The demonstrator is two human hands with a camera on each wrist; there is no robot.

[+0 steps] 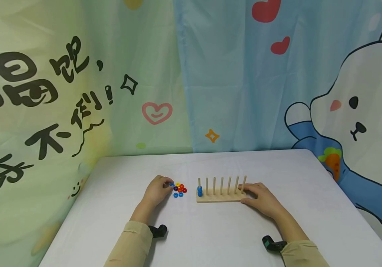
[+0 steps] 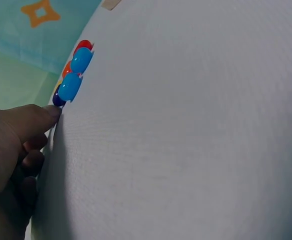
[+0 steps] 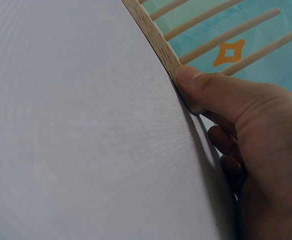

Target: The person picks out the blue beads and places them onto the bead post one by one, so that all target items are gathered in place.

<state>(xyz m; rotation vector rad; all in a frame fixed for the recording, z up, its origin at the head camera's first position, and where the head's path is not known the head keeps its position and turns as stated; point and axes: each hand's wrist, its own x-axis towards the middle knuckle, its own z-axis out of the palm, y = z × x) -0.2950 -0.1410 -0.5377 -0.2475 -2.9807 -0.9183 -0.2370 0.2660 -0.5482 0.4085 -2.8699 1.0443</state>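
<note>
Sleeves [image 1: 129, 246]: tan, entering from the near edge, one per arm.
Wrist mounts [image 1: 159, 231]: black, one beside each wrist.
Right hand [image 1: 260, 198]: its grip holds the right end of the peg board [image 1: 219, 199], thumb at the near edge, fingers behind.
Peg board: around mid-bench, long axis left to right, nearly parallel to the far edge of the white bench [image 1: 207, 237]; seven pegs point up.
Leftmost peg [image 1: 199, 181]: carries stacked blue beads [image 1: 199, 191].
Left hand [image 1: 157, 191]: fingertips at a blue bead [image 1: 172, 184]; whether the grip pinches it is unclear.
Loose beads [image 1: 180, 194]: blue, red, orange, yellow, clustered between left hand and board.
Backdrop [image 1: 217, 74]: printed cloth behind the bench.
</note>
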